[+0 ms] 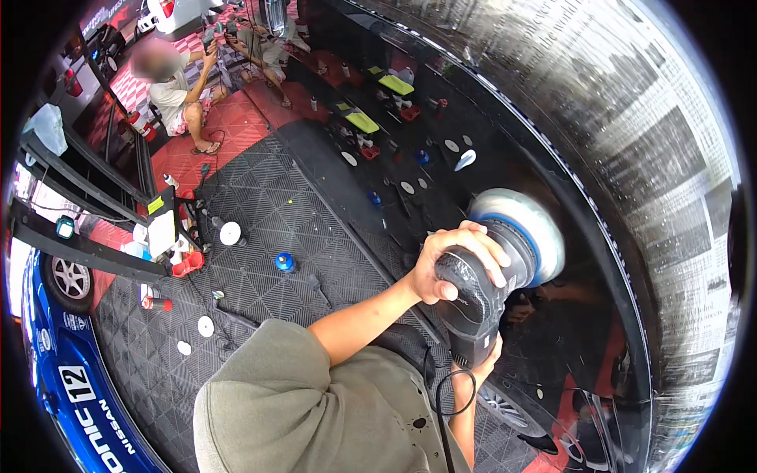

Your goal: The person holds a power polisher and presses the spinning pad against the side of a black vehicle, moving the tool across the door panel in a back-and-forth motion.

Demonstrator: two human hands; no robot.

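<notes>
A black polisher point(473, 303) with a round white pad point(524, 229) on a blue backing is in both hands. The pad's face lies against the glossy black car panel point(441, 102), and its rim looks smeared, as if spinning. My left hand point(461, 264) wraps over the polisher's head, fingers curled round it. Lower down, my right hand point(485, 363) grips the rear of the body, its fingers partly hidden behind it. A dark cord point(439, 394) runs down from the machine across my shirt.
Newspaper point(615, 110) covers the surface at right. On the tiled floor point(252, 205) lie a blue bottle point(285, 262), white pads point(206, 326), a brush point(318, 289) and a red tray point(188, 264). Another person point(177, 94) crouches at upper left. A blue car point(71, 370) stands lower left.
</notes>
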